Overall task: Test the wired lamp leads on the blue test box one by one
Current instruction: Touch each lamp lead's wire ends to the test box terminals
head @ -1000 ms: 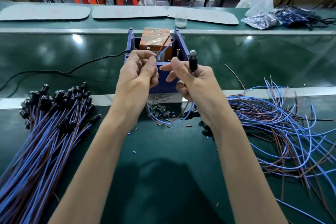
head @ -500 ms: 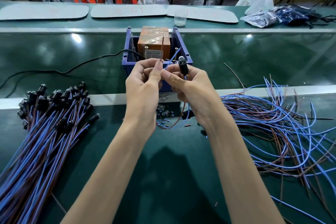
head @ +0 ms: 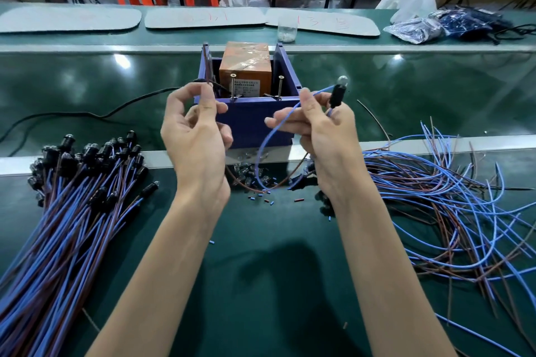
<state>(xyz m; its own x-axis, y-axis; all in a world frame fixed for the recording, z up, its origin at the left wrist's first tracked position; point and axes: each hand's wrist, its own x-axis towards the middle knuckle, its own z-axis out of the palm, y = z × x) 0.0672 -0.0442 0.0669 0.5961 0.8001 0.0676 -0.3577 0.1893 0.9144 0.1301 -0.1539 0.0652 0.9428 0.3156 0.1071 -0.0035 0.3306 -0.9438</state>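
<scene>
The blue test box [head: 255, 122] stands at the centre of the green bench, with an orange block [head: 246, 66] inside and two upright screws [head: 233, 85] at its front rim. My right hand [head: 322, 136] grips a black lamp holder [head: 336, 95] with a small clear bulb on top and pinches its blue wire [head: 269, 139], which loops down in front of the box. My left hand [head: 197, 130] pinches the brown wire end, which sticks up by the box's left wall. Both hands hover just in front of the box.
A big bundle of wired lamps [head: 72, 197] lies at the left. Loose blue and brown wires [head: 452, 206] spread at the right. Small bulbs and bits of insulation [head: 255, 182] lie before the box. A black cable [head: 87, 116] runs left. A clear cup [head: 287, 29] stands behind.
My hands have drawn apart: the left went left with the brown wire, the right went right with the lamp holder and blue wire. The wire ends have left the screws.
</scene>
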